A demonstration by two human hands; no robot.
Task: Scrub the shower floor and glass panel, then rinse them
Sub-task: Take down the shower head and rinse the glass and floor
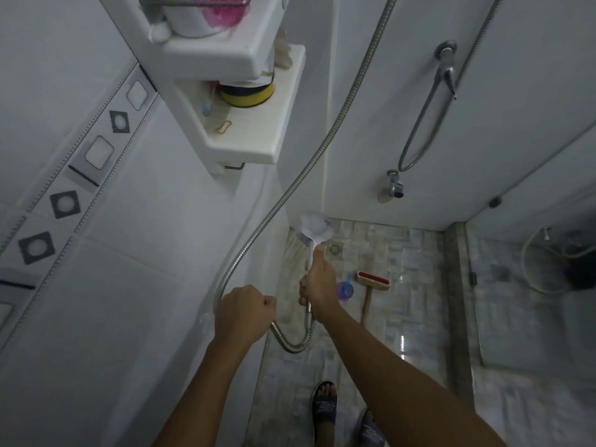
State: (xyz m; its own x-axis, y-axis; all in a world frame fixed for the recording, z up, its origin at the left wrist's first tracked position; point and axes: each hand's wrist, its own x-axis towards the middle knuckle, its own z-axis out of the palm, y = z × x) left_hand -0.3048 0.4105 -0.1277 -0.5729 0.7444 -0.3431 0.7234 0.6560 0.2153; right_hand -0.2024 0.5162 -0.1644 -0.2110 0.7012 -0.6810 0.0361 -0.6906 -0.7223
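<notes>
My right hand (317, 285) grips the handle of the white shower head (315, 229), which points away and sprays water down toward the far left corner of the wet tiled floor (400, 304). My left hand (245, 312) is curled round the metal hose (290, 195) where it bends low by the left wall. A red-bristled scrub brush with a wooden handle (371, 287) lies on the floor near a small purple cup (345, 288). The glass panel (529, 285) stands at the right.
A white shelf (254, 130) with a yellow-based bottle juts from the left wall overhead. A second hose loop and tap (395, 183) hang on the far wall. A floor drain (335, 249) sits beyond the shower head. My sandalled feet (325, 404) stand at the bottom.
</notes>
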